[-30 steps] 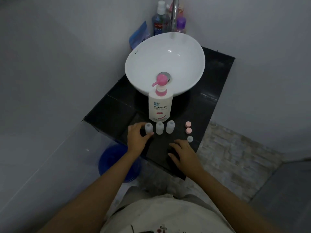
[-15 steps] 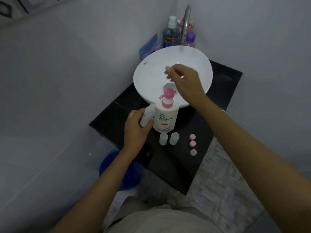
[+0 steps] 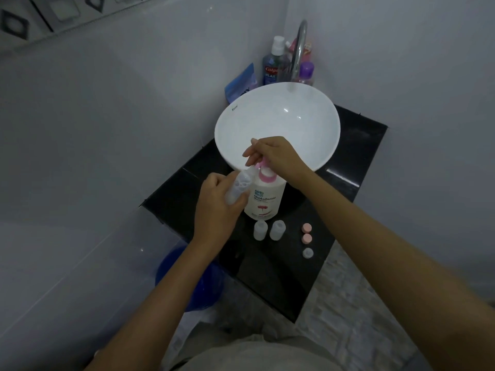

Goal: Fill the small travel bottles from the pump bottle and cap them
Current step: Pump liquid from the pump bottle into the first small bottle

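The white pump bottle (image 3: 265, 199) with a pink pump stands on the black counter (image 3: 345, 167) in front of the basin. My right hand (image 3: 273, 156) rests on top of the pink pump head. My left hand (image 3: 217, 207) holds a small clear travel bottle (image 3: 239, 187) tilted, its mouth up under the pump spout. Two more small open bottles (image 3: 260, 230) (image 3: 277, 230) stand upright in front of the pump bottle. To their right lie two pink caps (image 3: 306, 227) (image 3: 307, 238) and one pale cap (image 3: 308, 253).
A white bowl basin (image 3: 308, 145) sits behind the pump bottle, with a chrome tap (image 3: 298, 52) over it. Mouthwash (image 3: 273, 65) and other bottles stand in the back corner. A blue bucket (image 3: 206, 287) is on the floor left of the counter.
My right hand has come down from above the basin onto the pump head. My left hand has raised and tilted the small bottle up to the spout.
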Available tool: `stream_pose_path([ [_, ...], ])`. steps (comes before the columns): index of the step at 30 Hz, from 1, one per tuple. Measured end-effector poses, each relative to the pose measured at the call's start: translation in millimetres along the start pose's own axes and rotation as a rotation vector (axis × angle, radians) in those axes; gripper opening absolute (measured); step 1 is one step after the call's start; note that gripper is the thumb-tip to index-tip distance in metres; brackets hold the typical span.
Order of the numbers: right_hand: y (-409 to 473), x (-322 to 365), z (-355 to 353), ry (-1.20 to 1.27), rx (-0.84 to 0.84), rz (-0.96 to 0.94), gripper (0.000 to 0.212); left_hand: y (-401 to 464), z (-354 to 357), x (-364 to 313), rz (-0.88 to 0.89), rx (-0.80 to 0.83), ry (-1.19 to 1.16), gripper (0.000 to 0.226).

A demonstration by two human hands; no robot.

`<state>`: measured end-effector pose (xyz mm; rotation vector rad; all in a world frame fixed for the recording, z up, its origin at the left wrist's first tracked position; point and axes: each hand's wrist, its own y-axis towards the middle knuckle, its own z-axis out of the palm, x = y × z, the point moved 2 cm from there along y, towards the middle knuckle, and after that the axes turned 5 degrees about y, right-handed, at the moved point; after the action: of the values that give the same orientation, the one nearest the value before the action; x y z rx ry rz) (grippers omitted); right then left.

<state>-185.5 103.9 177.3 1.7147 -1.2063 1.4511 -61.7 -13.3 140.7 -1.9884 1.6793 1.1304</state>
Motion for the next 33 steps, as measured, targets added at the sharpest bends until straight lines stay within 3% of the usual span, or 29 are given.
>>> stream_pose_path([
  [11, 6, -11, 3, 0.048, -0.036, -0.023, 0.042, 4, -1, -2, 0.001, -0.033, -0.151, 0.048],
  [23, 4, -15, 3, 0.034, 0.056, 0.012, 0.047, 8, -1, -1, -0.103, 0.049, -0.289, 0.044],
  [27, 3, -4, 1, -0.018, 0.027, -0.036, 0.053, 11, -5, -5, -0.077, 0.035, -0.305, 0.043],
  [33, 3, -19, 6, -0.145, 0.042, -0.044, 0.044, 9, 2, 1, -0.135, 0.082, -0.319, 0.042],
])
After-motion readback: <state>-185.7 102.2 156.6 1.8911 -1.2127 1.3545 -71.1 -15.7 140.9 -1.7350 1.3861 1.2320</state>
